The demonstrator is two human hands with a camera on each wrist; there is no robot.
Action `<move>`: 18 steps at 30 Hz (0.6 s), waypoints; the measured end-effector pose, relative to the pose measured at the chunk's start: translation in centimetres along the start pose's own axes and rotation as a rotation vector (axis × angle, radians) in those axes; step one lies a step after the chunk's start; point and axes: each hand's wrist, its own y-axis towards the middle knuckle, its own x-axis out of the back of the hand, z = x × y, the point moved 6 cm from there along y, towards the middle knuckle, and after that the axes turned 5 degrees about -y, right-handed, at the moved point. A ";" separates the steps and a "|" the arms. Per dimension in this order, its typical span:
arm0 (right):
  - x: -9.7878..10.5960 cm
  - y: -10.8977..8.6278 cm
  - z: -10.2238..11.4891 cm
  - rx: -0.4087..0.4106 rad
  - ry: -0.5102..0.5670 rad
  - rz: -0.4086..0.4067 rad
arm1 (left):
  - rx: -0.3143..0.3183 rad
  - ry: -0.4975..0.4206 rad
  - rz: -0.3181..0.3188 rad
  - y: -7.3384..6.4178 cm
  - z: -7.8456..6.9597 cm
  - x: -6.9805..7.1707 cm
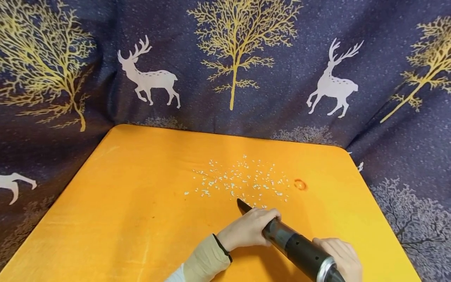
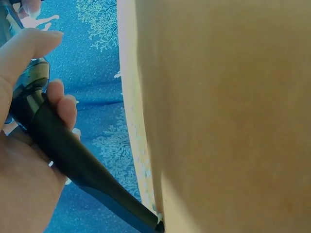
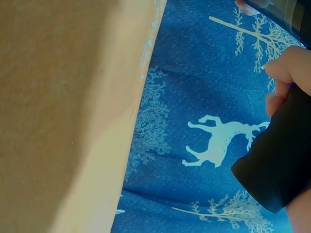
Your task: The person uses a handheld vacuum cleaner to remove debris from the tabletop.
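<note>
A black handheld vacuum cleaner with a long narrow nozzle slants across the lower right of the head view. My left hand grips its front part, just behind the nozzle. Farther back, my right hand holds the vacuum; its fingers curl round the black handle in the right wrist view. Small pale bits, like scraps of paper, lie scattered over the table. The nozzle's tip points at their near edge; whether it touches the tabletop I cannot tell.
The orange-yellow table has rounded far corners. A reddish ring mark shows right of the scattered bits. Dark blue cloth printed with white deer and yellow trees hangs behind the table and at both sides.
</note>
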 end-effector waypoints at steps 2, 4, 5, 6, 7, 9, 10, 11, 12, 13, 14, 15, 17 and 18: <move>0.1 0.0 -0.1 0.003 -0.010 -0.010 | 0.002 0.010 0.007 0.2 0.0 0.0; 0.1 0.1 -0.1 -0.002 -0.024 -0.007 | 0.000 0.023 0.009 0.5 0.0 0.0; 0.1 0.2 -0.2 -0.005 -0.034 -0.003 | -0.003 0.027 0.007 0.6 0.0 0.0; 0.1 0.3 -0.2 -0.008 -0.046 0.003 | -0.006 0.028 0.004 0.7 0.0 0.1; 0.1 0.4 -0.2 -0.013 -0.059 0.013 | -0.009 0.027 0.003 0.8 0.0 0.1; 0.1 0.6 -0.2 -0.016 -0.083 0.019 | -0.014 0.027 0.000 1.0 0.1 0.2; 0.0 0.7 -0.3 -0.018 -0.093 0.023 | -0.017 0.023 -0.001 1.1 0.2 0.3; 0.0 0.8 -0.3 -0.024 -0.102 0.029 | -0.020 0.015 -0.001 1.2 0.2 0.3; -0.1 0.8 -0.3 -0.021 -0.106 0.020 | -0.023 0.008 -0.002 1.3 0.3 0.3; -0.1 0.9 -0.4 -0.017 -0.108 0.005 | -0.022 0.009 -0.001 1.4 0.3 0.3; -0.2 0.9 -0.3 -0.016 -0.109 -0.011 | -0.022 0.006 -0.001 1.5 0.4 0.3; -0.2 1.0 -0.3 -0.018 -0.109 -0.021 | -0.022 0.003 0.000 1.6 0.5 0.3; -0.3 1.1 -0.4 -0.020 -0.108 -0.044 | -0.020 0.003 0.000 1.8 0.6 0.3; -0.4 1.1 -0.5 -0.016 -0.106 -0.063 | -0.014 0.005 0.001 1.9 0.7 0.3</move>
